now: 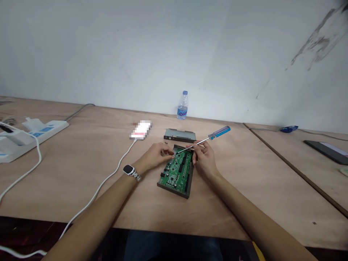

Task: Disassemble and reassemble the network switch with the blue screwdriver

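A green circuit board (pixel 174 173) lies in a dark open casing (pixel 174 190) in front of me. My right hand (pixel 205 157) grips a screwdriver (pixel 219 132) by its metal shaft, the blue and purple handle pointing up to the right. The shaft slants down over the board's far end, its tip close to the fingers of my left hand (pixel 157 156). Those fingers are pinched together at the board's far left corner; whatever is between them is too small to make out. Behind the board rests a flat casing part (pixel 179 135) with a dark front edge.
A water bottle (pixel 182 107) stands by the wall. A phone (pixel 141 129) with a white charging cable (pixel 117 168) lies left of the board. At far left is a white power strip (pixel 51 130). A dark tablet-like device (pixel 326 152) lies at right, beyond a table seam (pixel 292 168).
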A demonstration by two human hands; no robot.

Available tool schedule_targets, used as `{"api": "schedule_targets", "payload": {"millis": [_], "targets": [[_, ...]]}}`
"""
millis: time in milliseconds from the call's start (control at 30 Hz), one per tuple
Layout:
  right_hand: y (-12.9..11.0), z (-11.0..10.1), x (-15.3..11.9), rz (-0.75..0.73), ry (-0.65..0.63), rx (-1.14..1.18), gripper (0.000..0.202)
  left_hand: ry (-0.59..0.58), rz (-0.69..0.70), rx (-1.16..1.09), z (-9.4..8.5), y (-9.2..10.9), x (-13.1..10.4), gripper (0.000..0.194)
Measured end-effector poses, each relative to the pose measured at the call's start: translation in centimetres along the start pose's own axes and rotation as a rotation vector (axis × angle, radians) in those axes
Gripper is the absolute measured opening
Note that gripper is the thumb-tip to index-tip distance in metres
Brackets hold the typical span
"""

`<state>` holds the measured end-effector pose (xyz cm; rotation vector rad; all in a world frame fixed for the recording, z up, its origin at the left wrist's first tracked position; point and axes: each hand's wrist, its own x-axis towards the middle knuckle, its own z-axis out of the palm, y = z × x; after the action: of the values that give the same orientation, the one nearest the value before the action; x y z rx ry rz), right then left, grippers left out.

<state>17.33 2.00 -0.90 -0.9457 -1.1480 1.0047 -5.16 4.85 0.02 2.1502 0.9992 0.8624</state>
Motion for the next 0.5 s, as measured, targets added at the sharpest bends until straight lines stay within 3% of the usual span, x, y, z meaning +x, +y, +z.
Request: {"api": "schedule_targets", "payload": {"millis": [500], "targets": [[-0.5,0.8,-1.0,0.006,0.060,0.078,0.041,0.122,0.137,0.048,0.4,0.4,0.1,0.019]]}}
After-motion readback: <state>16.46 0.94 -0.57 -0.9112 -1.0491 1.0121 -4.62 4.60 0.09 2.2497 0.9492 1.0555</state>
